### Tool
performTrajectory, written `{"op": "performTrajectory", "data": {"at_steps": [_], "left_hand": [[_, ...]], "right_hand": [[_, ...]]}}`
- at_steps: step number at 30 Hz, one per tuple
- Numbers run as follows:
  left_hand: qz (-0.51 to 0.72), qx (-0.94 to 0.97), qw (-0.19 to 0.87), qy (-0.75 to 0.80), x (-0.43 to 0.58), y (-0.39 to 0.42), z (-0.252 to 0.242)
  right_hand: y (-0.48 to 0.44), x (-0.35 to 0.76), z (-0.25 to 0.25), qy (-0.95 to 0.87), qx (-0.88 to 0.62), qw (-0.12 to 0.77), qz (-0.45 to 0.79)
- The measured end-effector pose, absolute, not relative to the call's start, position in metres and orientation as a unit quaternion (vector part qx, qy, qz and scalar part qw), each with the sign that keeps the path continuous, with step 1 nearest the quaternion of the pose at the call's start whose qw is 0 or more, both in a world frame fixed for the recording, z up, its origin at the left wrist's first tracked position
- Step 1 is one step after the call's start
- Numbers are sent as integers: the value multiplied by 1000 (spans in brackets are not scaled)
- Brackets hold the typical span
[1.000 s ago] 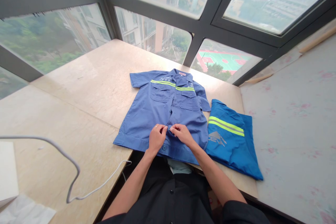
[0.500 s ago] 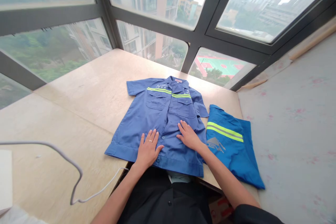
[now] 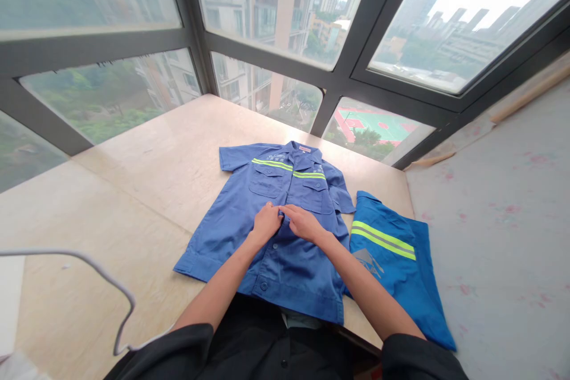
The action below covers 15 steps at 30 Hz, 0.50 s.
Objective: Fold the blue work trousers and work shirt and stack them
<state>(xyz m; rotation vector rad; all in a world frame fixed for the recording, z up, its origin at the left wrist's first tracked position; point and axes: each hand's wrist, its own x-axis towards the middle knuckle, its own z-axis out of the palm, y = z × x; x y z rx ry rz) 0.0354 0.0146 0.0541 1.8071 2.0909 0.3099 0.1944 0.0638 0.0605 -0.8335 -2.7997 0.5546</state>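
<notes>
Surface: wooden table (image 3: 146, 190) beside corner windows (image 3: 276, 18).
Shirt: blue shirt (image 3: 276, 219) lies flat, front up, at near table edge.
Left hand: left hand (image 3: 266, 222) pinches shirt's button strip.
Right hand: right hand (image 3: 303, 222) pinches same strip, fingertips touching left.
Right side: folded blue garment (image 3: 396, 261).
Near left: white cable (image 3: 111, 285).

A: Shirt (image 3: 285, 249) material?
B: Matt woven blue cloth with glossy reflective stripes. The folded garment (image 3: 396, 261) is a smoother, brighter cloth.
A: Table (image 3: 133, 190)?
B: Pale wood, smooth, with a slight sheen.
</notes>
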Motion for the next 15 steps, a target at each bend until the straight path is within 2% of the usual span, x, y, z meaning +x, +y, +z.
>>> {"op": "performTrajectory", "data": {"at_steps": [6,12,15], "left_hand": [[151,660,208,706,23,12,42],[201,692,192,666,23,7,40],[178,699,194,665,24,6,40]], "right_hand": [[85,203,53,-948,-242,-15,206],[90,208,47,-955,-213,36,201],[89,203,43,-953,-194,38,228]]}}
